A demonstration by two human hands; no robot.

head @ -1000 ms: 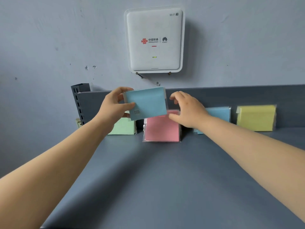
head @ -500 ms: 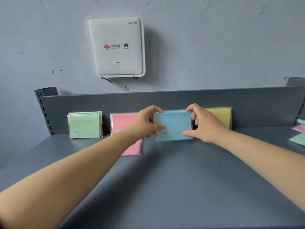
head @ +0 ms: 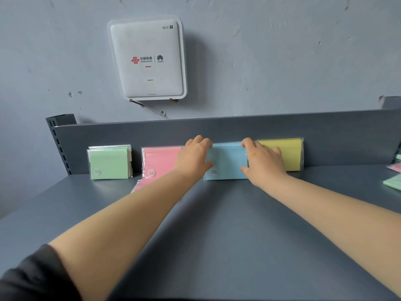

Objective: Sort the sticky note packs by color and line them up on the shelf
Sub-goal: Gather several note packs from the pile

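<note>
packs (head: pixel 226 161) on shelf (head: pixel 217 235), against backboard (head: pixel 325 131)

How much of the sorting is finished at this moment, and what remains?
Done: green packs, pink packs and yellow packs stand in a row against the shelf back. In hand: the left hand and right hand grip the blue packs, setting them between pink and yellow. Left: one fallen pink pack lying flat, plus loose packs at the right edge.
</note>
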